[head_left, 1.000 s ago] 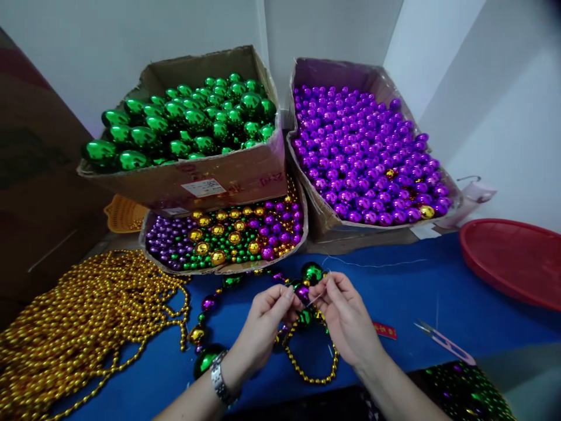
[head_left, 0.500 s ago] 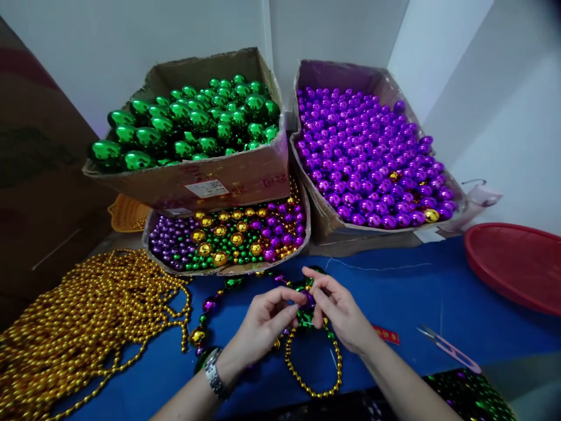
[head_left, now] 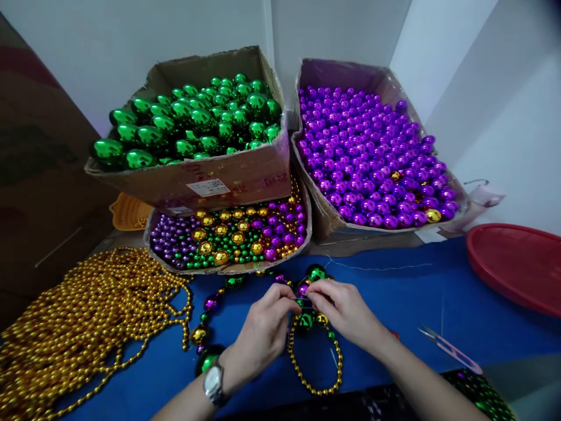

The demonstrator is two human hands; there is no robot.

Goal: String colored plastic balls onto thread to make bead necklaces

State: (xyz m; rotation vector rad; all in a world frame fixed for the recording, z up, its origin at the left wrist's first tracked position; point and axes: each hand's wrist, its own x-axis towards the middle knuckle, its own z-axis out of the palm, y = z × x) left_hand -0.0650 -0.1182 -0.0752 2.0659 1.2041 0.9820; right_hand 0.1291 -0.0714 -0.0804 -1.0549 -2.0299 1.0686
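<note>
1. Left hand (head_left: 263, 327): forearm enters from the lower edge, a silver wristwatch (head_left: 213, 384) on the wrist. Palm down, fingers curled. Grip pinched with thumb and forefinger on a thin needle-like pin or thread end, too fine to identify.
2. Right hand (head_left: 344, 310): forearm enters from the lower right, knuckles up. Grip pinched on the same fine piece, fingertips almost meeting those of the left hand, just beside a shiny purple bead (head_left: 302, 289).
3. Strung necklace of large green, purple and gold metallic beads (head_left: 210, 304): lies on the desk directly under and between both hands. It curves in an arc from a big green bead (head_left: 205, 359) near the left wrist, up past the box front, to a green bead (head_left: 315, 272) above the right hand. The pinched piece runs roughly left to right.
4. Loop of small gold beads (head_left: 315, 374): hangs toward the viewer below the hands, long axis near to far.
5. Blue cloth-covered desk (head_left: 416, 298): carries everything listed.
6. Heap of gold bead strands (head_left: 79, 321): left, well apart from the hands.
7. Shallow cardboard tray of mixed purple, green and gold beads (head_left: 228, 237): just beyond the hands.
8. Cardboard box of large green beads (head_left: 193, 120): stacked over that tray.
9. Cardboard box of purple beads (head_left: 368, 152): rear right.
10. Red round plastic tray (head_left: 517, 263): far right.
11. Small pink-handled snips (head_left: 451, 349): right of the right forearm.
</note>
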